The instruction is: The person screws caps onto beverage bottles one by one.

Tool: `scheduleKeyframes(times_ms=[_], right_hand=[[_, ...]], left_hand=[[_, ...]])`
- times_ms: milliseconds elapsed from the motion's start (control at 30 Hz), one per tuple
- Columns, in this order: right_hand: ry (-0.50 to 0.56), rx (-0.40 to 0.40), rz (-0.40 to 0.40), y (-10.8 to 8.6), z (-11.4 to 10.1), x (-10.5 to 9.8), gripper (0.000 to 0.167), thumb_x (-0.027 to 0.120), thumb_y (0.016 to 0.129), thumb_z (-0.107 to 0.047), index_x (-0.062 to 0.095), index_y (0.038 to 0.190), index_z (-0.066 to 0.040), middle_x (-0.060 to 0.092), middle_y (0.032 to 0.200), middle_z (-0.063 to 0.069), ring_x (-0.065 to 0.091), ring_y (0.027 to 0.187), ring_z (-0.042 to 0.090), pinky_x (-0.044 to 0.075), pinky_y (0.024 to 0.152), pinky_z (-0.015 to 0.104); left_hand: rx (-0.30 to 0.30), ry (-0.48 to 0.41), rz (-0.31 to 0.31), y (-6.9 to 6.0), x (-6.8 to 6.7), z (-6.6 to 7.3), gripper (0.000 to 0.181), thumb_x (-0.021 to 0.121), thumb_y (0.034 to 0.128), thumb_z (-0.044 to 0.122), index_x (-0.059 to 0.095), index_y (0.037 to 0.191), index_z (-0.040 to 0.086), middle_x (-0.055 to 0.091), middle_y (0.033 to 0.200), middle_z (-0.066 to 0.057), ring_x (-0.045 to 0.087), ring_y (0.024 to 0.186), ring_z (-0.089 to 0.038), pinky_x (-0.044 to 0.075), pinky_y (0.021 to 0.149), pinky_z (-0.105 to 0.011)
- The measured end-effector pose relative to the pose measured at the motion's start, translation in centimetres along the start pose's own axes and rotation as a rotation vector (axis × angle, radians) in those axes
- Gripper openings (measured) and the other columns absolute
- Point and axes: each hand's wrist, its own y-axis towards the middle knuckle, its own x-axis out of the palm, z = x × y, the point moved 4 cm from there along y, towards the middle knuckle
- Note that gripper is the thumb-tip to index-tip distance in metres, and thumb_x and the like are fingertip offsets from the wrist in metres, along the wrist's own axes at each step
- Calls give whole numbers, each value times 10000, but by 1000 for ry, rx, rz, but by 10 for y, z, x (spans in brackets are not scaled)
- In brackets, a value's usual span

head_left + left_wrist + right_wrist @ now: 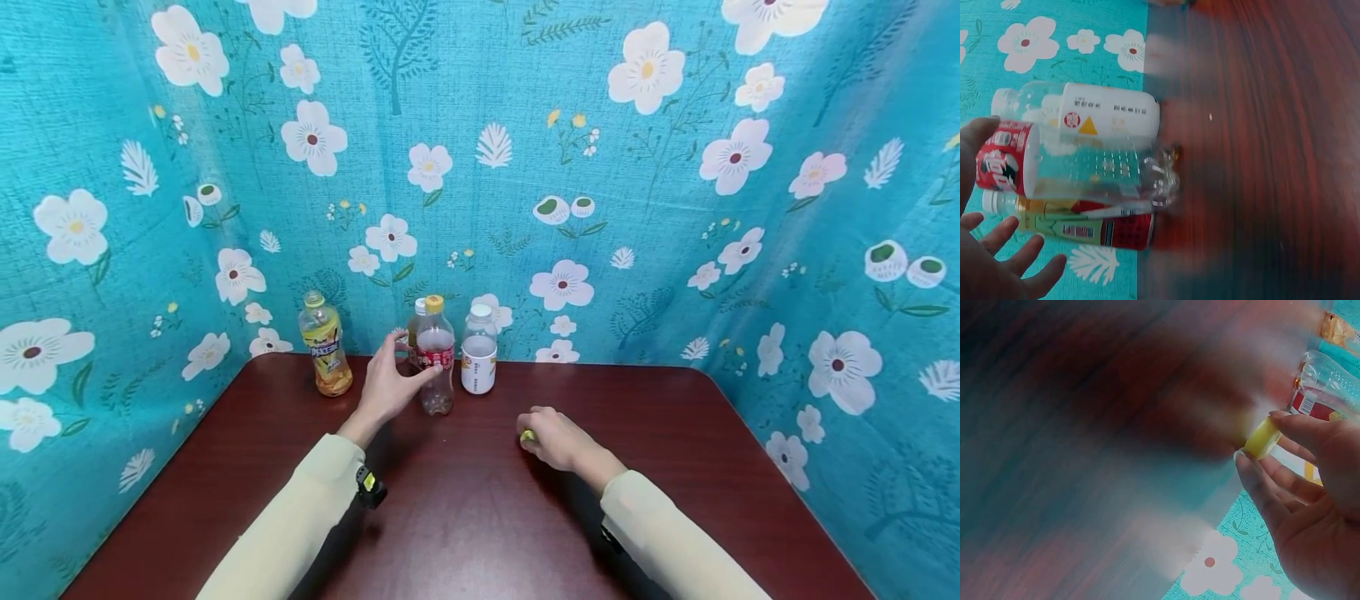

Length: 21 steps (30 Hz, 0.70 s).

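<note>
In the head view, my left hand is beside a clear bottle with a red label and a yellow cap. Its thumb lies over the label's edge; the other fingers are spread and apart from the bottle in the left wrist view. My right hand is low over the table, right of the bottles. Between thumb and fingertips it pinches a small yellow bottle cap. A bottle with a yellow label stands at the back left, its mouth uncapped, some orange-brown contents at its bottom.
A white-labelled bottle with a white cap stands right of the red-labelled one. Partly hidden behind the latter is a green-and-red-labelled bottle. The dark brown table meets a blue flowered curtain at its back and sides.
</note>
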Motion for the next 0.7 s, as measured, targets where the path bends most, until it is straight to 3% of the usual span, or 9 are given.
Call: scheduleKeyframes(times_ms=[133, 333, 467, 567, 700], right_hand=[[45, -7, 19, -3, 2, -4, 86, 755, 915, -80, 695, 966, -115, 625, 887, -14, 597, 840, 155, 557, 778, 371], [115, -40, 70, -9, 2, -15, 215, 734, 945, -104, 715, 1159, -97, 666, 1024, 10, 630, 902, 147, 581, 830, 362], [142, -109, 160, -17, 0, -27, 177, 731, 944, -77, 737, 1119, -102, 671, 1046, 19, 636, 889, 136, 580, 793, 322], [180, -142, 237, -23, -3, -37, 179, 759, 919, -60, 736, 1085, -122, 659, 1043, 14, 625, 839, 120, 573, 745, 278], [263, -130, 323, -29, -5, -49, 264, 796, 872, -22, 725, 1109, -115, 644, 1082, 19, 624, 820, 118, 579, 732, 259]], left_hand=[[20, 39, 25, -5, -10, -3, 819, 794, 871, 490, 405, 1495, 129, 580, 1347, -178, 547, 1257, -352, 458, 1027, -549], [77, 118, 76, -12, -28, -11, 674, 714, 949, 456, 449, 1460, 107, 595, 1316, -171, 565, 1213, -354, 472, 1002, -566], [68, 158, 186, -13, -43, -22, 622, 727, 938, 449, 493, 1406, 113, 609, 1246, -138, 576, 1146, -336, 488, 939, -547], [14, 179, 278, -15, -55, -31, 673, 757, 894, 505, 500, 1390, 131, 595, 1233, -121, 566, 1099, -327, 493, 879, -561], [-55, 203, 404, -15, -71, -43, 791, 795, 842, 542, 466, 1429, 128, 540, 1311, -145, 522, 1185, -344, 474, 924, -623]])
